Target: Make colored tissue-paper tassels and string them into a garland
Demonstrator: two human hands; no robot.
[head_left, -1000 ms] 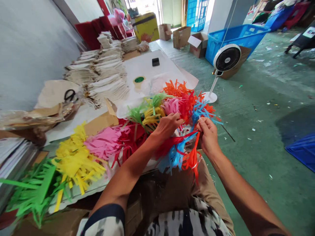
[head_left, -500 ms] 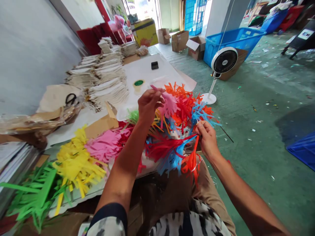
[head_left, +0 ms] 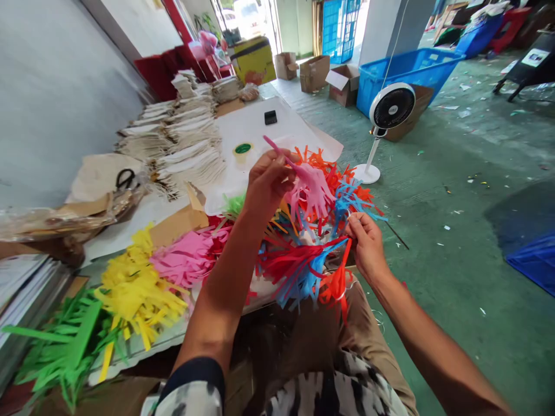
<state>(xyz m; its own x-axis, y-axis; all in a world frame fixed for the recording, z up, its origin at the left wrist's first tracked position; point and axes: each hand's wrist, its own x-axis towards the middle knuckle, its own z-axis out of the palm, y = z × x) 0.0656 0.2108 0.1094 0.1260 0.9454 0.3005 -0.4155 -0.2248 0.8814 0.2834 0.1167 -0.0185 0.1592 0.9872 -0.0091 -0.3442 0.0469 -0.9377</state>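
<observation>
Pinched in my left hand (head_left: 269, 180) is a pink paper tassel (head_left: 311, 188); its twisted end points up and its fringe hangs to the right. My right hand (head_left: 365, 241) is closed on a thin white string, with red, blue and orange tassels hanging by it. The red tassel (head_left: 292, 260) spreads leftward, the blue tassel (head_left: 306, 286) droops beneath it, and the orange tassel (head_left: 336, 284) dangles over my knee. Behind my hands lies a heap of orange and red fringe (head_left: 325, 179) with a light blue tassel (head_left: 353, 196).
Pink fringe (head_left: 191, 254), yellow fringe (head_left: 141, 289) and green fringe (head_left: 65, 341) lie along the table's near edge. Stacked cloth bundles (head_left: 191, 156), a tape roll (head_left: 243, 149), a black box (head_left: 270, 117) and scissors (head_left: 125, 178) sit farther back. A fan (head_left: 392, 108) stands right.
My left hand has shifted slightly right and turned, bringing the pink tassel right, with more of its twisted end showing. My right hand stays almost still on the string.
</observation>
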